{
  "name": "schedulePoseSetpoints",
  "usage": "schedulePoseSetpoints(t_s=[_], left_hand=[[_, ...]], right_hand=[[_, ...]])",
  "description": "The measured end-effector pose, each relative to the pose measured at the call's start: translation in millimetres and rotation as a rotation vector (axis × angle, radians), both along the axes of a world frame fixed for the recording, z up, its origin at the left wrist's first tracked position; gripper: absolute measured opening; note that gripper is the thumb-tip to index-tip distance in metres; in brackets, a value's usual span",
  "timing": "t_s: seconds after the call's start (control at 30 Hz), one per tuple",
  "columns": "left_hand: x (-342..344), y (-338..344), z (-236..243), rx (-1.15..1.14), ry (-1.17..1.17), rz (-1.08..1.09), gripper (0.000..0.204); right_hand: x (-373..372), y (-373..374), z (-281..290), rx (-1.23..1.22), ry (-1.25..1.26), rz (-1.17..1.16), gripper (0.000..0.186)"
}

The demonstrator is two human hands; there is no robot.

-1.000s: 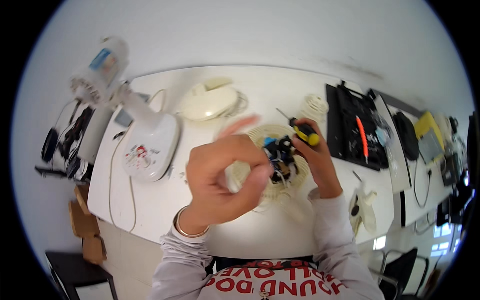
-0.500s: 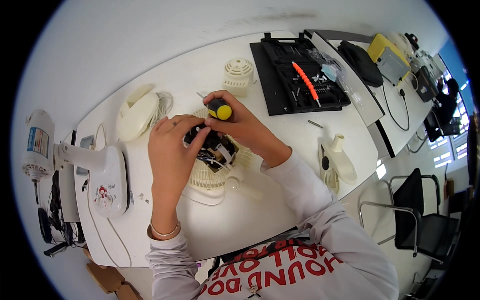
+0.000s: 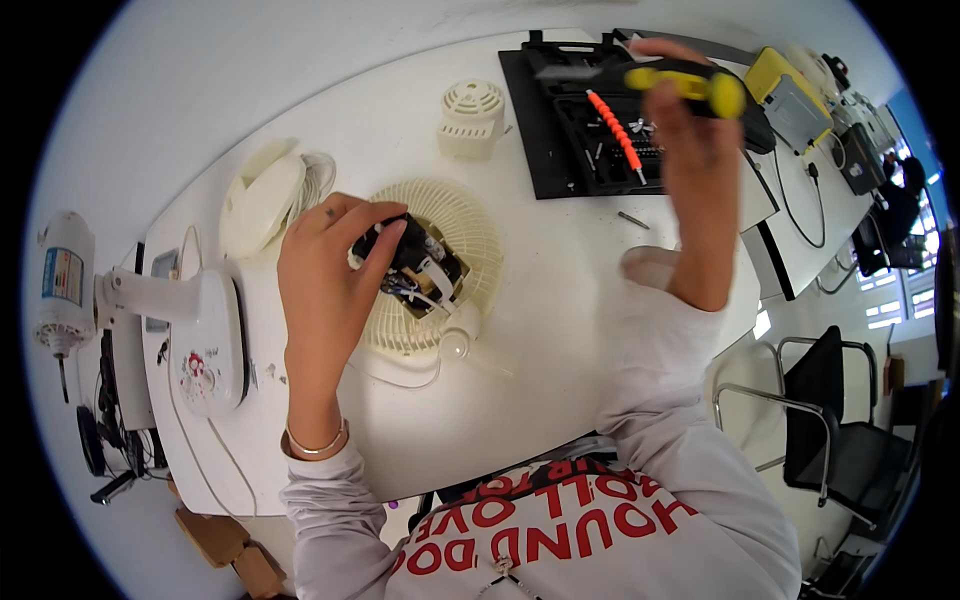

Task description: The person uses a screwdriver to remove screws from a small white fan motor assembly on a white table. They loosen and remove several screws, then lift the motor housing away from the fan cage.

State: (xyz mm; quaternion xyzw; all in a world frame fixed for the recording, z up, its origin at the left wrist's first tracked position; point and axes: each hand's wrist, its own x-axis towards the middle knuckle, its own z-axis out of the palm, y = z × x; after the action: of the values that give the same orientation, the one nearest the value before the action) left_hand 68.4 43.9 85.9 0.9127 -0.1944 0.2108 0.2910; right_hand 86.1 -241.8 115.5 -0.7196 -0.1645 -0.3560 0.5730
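Observation:
My left hand (image 3: 328,270) grips the top left of an exposed motor assembly (image 3: 428,275) with black housing, a white strap and wires, which sits on a round cream fan grille (image 3: 475,222). My right hand (image 3: 696,180), blurred, is raised at the upper right, shut on a yellow-and-black screwdriver (image 3: 720,92), over an open black tool case (image 3: 578,140) that has a segmented orange tool (image 3: 613,127) in it. A cream vented housing (image 3: 470,118) stands behind the grille. A small metal pin (image 3: 633,218) lies by the case.
A white fan body and base (image 3: 205,380) stand at the left, with cables. A cream cover (image 3: 260,200) with coiled cord lies behind my left hand. A neighbouring desk holds a yellow case (image 3: 786,85). A black chair (image 3: 840,445) is at the lower right. The white tabletop (image 3: 530,400) curves across.
My right hand has moved away from the motor assembly up and right toward the tool case with the screwdriver. My left hand stays on the assembly. The head view has turned rightward.

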Motion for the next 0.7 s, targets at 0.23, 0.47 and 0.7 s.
schedulePoseSetpoints(t_s=[0.23,0.47,0.7], left_hand=[[0.5,0.0,-1.7,0.023,-0.053,0.004,0.009],[2.2,2.2,-5.0,0.011,-0.113,-0.014,0.008],[4.2,2.5,-8.7,0.007,-0.180,-0.037,0.006]], right_hand=[[-9.6,-37.2,12.0,0.018,-0.301,-0.136,0.029],[-2.7,-12.2,-1.7,-0.720,0.124,-0.410,0.032],[40.6,-9.4,-62.2,-1.057,0.554,-0.313,0.042]])
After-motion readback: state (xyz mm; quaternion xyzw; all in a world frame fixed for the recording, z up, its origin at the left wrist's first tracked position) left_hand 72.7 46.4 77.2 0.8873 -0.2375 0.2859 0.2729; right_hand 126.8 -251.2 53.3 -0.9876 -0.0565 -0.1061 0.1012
